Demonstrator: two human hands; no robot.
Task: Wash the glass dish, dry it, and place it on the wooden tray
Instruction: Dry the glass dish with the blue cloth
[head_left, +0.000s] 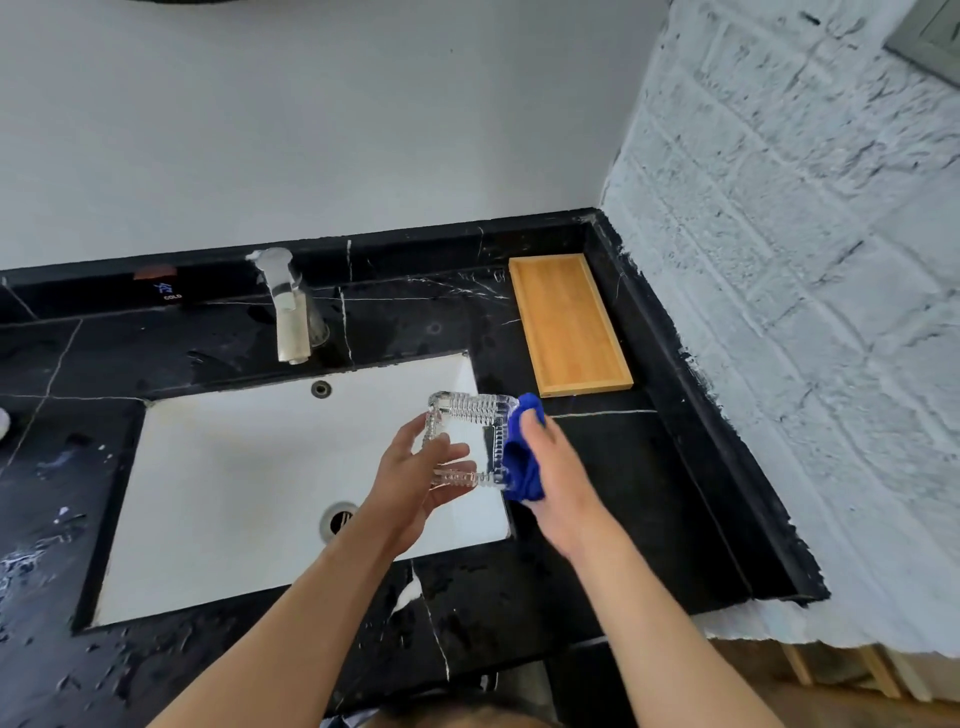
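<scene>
A square, ribbed glass dish (470, 410) is held tilted above the right side of the white sink (234, 483). My left hand (415, 483) grips the dish from its left and lower side. My right hand (558, 483) holds a blue cloth (522, 467) pressed against the dish's right edge. The wooden tray (569, 325) lies empty on the black counter at the back right, beyond the dish.
A metal tap (288, 306) stands behind the sink, with no water visible from it. The black marble counter (623, 493) carries water drops and white streaks. A rough white brick wall (805, 312) borders the counter on the right. The sink drain (337, 519) sits below my left wrist.
</scene>
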